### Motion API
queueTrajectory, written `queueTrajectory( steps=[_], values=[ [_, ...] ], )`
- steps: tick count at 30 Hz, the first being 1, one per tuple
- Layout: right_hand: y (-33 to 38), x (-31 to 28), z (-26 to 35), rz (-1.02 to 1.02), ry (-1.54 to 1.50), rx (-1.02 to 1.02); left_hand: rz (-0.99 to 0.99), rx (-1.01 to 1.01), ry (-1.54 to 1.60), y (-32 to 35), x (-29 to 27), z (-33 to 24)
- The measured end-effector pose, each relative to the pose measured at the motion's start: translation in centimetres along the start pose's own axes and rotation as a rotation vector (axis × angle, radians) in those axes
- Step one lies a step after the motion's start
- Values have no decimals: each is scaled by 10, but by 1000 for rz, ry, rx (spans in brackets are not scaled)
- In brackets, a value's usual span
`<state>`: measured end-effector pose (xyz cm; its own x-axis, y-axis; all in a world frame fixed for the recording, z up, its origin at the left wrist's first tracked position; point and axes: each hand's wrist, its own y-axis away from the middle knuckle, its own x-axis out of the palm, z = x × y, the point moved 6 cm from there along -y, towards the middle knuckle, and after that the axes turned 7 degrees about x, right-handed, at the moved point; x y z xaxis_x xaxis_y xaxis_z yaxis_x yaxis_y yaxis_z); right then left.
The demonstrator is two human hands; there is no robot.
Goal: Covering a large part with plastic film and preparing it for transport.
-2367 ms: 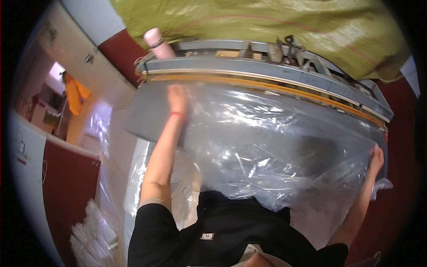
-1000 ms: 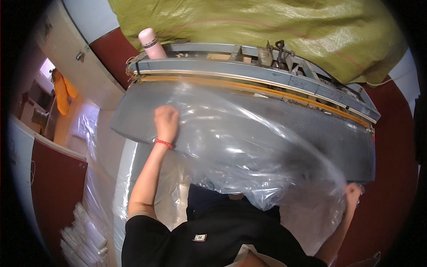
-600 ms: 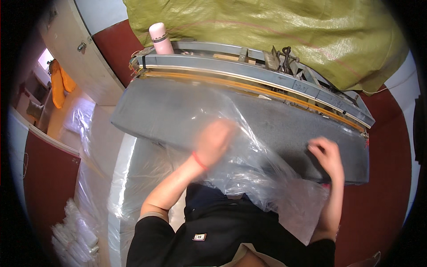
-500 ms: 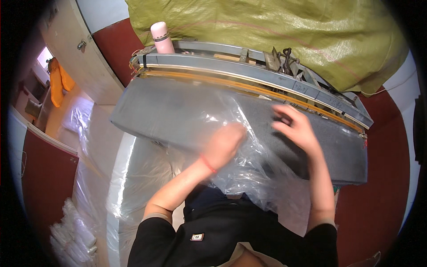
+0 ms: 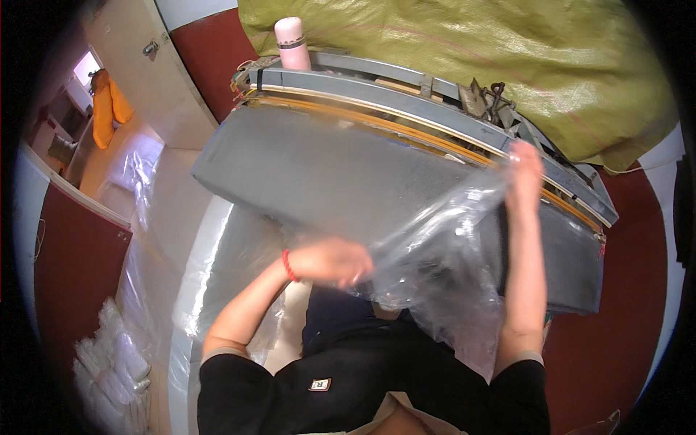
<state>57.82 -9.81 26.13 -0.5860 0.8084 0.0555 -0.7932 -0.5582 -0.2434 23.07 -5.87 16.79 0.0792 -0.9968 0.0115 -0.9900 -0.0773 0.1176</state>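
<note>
Both hands closed on clear plastic bag [image 5: 442,254] over grey table [image 5: 312,174], left hand [image 5: 330,261] gripping near edge, right hand [image 5: 523,170] pinching far corner by sealing bar [image 5: 406,109]; best kept taut and square to bar, wrinkles smoothed.

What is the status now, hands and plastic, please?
Left hand gripping clear plastic bag at near edge. Right hand pinching its far corner by the yellow strip. Bag crumpled over grey table; nothing blocking.
</note>
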Motion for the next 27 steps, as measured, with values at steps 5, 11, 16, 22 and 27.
queueTrajectory(
  steps=[5, 11, 16, 22, 27],
  values=[
    [-49, -245, -23, -357, 492, -207, -135, -482, -358, 115, -67, 94],
    [-21, -344, -56, -447, 710, -169, -1277, -686, -1525, 287, -266, -33],
    [-6, -412, -66, -628, 1069, -24, -2024, 452, -2029, 183, -197, -177],
    [-23, -472, -95, -541, 1434, 158, -1430, -246, -1315, 144, -335, 30],
    [-12, -452, -80, -575, 1536, 245, -1256, -536, -1277, 136, -352, 26]
  ],
)
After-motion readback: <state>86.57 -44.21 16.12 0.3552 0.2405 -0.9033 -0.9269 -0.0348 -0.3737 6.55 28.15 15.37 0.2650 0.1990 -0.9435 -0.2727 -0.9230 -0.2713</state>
